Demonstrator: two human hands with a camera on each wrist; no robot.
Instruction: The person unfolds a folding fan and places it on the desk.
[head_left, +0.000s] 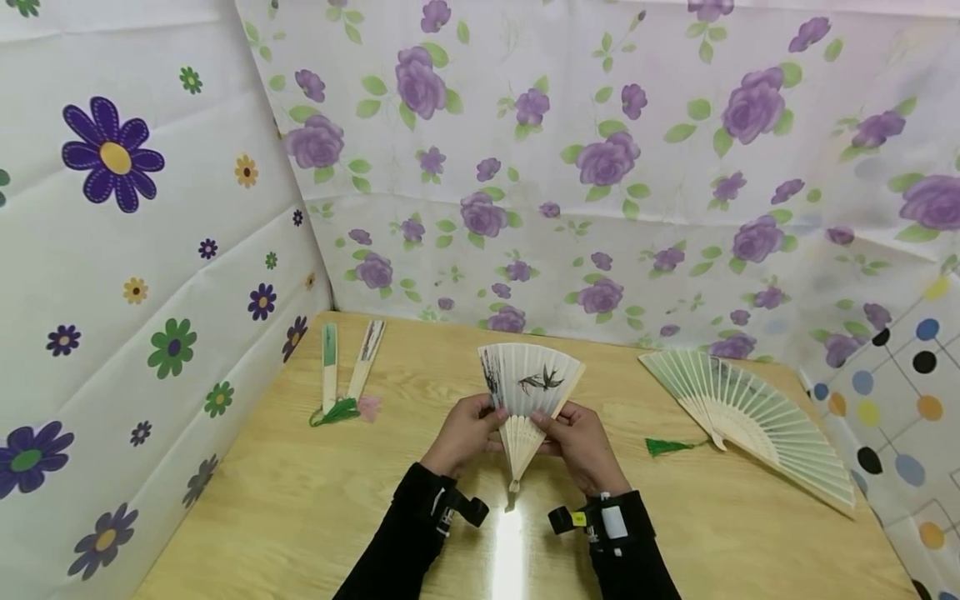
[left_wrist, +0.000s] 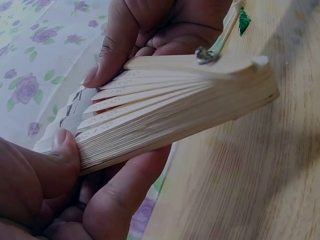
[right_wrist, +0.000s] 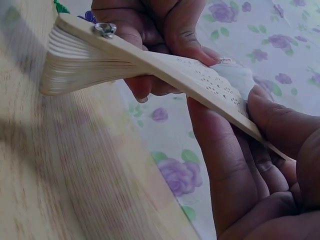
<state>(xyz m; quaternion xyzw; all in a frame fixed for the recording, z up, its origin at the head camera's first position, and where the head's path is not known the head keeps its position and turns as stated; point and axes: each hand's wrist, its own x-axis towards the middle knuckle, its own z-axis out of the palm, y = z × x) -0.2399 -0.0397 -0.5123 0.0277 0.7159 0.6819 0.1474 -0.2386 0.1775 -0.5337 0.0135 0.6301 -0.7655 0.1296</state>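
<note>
I've got the half-open paper fan up in front of me, above the wooden table. My left hand pinches its left side, thumb pressed on the stacked ribs, and my right hand grips the right guard stick, fingers curled around it. The rivet end points down toward me. A fully spread fan with a green tassel lies off to my right, and two closed fans rest far left.

a staged tabletop booth: wooden table walled by floral cloth
</note>
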